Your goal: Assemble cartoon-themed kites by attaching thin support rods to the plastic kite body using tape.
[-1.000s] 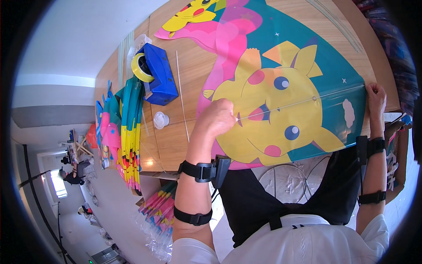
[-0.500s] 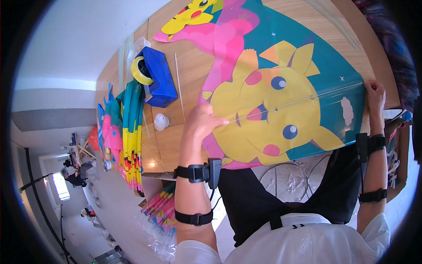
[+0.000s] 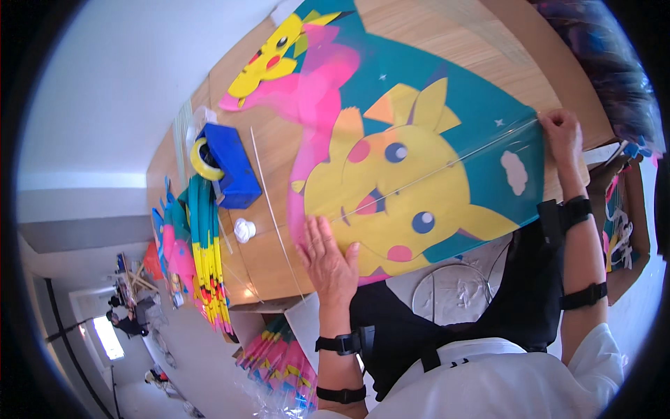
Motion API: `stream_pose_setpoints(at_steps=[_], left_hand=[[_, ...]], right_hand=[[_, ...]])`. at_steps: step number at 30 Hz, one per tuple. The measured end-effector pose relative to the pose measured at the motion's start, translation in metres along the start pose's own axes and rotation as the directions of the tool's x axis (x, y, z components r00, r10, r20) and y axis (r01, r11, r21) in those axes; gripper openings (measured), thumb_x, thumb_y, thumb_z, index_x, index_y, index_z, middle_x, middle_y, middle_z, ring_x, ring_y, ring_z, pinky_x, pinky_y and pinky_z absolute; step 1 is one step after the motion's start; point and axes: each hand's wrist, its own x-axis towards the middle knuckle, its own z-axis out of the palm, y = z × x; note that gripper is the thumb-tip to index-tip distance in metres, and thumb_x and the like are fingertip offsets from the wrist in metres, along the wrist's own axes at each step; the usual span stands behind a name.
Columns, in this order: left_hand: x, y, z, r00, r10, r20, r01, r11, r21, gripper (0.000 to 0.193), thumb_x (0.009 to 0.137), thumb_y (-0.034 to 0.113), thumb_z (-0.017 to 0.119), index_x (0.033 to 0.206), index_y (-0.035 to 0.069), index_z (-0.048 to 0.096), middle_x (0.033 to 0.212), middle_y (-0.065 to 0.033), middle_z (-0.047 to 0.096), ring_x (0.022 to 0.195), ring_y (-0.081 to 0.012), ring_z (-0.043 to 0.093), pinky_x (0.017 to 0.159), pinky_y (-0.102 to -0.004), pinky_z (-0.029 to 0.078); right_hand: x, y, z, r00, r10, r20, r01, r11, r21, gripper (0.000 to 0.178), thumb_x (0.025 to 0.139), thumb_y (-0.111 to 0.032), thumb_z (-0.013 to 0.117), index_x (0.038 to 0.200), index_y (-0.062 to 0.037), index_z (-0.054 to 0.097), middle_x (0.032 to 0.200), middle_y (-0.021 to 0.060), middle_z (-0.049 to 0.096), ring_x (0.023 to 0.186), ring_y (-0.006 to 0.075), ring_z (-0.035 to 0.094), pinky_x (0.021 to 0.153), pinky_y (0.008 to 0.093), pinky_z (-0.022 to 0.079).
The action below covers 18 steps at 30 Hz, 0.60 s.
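Note:
A large kite sail, teal and pink with a yellow cartoon animal, lies spread over the table. Along its middle runs a thin pale rod, slanting up to the corner at the right. My right hand pinches the sail at that corner, its fingertips closed on the edge. My left hand rests flat near the sail's lower left edge, fingers extended and thumb apart, just below the rod's left end.
Left on the wooden table stand a blue tape dispenser with a yellow roll, a small white cup-like item and folded kite sails. A loose thin stick lies between. Boxes hold more colourful material beside my legs.
My left hand has left the rod, moved toward the near edge and flattened onto the sail. My right hand keeps its pinch on the corner. The whole view has shifted.

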Motion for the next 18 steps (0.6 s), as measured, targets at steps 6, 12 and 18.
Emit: stream_pose_setpoints(at_steps=[6,12,18], left_hand=[[-0.001,-0.015,-0.005,0.998,-0.045,-0.035,0.047,0.996,0.075,0.078,0.083,0.039,0.059,0.140,-0.003,0.025,0.148,-0.0201,0.023,0.136,-0.0357,0.024,0.107,-0.0488,0.023],[0.038,0.030,-0.040,0.992,0.014,-0.127,-0.025,0.996,-0.083,0.056,0.077,0.013,0.068,0.124,-0.005,0.045,0.129,-0.0219,0.047,0.125,-0.0384,0.039,0.101,-0.0439,0.034],[0.112,0.199,-0.102,0.673,0.698,-0.244,-0.739,0.642,-0.204,0.045,0.081,0.004,0.054,0.125,0.000,0.048,0.132,-0.0176,0.047,0.128,-0.0358,0.037,0.107,-0.0403,0.029]], right_hand=[[-0.008,-0.020,-0.002,0.998,-0.015,-0.066,0.015,1.000,0.006,0.020,0.070,-0.021,0.071,0.069,-0.0042,0.061,0.080,0.0125,0.059,0.081,0.0306,0.057,0.070,0.0401,0.046],[-0.011,-0.018,0.001,0.994,0.030,-0.104,-0.002,0.965,0.261,0.015,0.071,-0.016,0.067,0.068,-0.0026,0.060,0.078,0.0122,0.060,0.077,0.0301,0.058,0.067,0.0391,0.046],[-0.029,-0.037,-0.022,0.963,0.180,0.203,-0.270,0.577,0.771,0.008,0.073,-0.005,0.065,0.070,-0.0006,0.058,0.061,0.0023,0.055,0.061,0.0094,0.054,0.054,0.0247,0.044]])
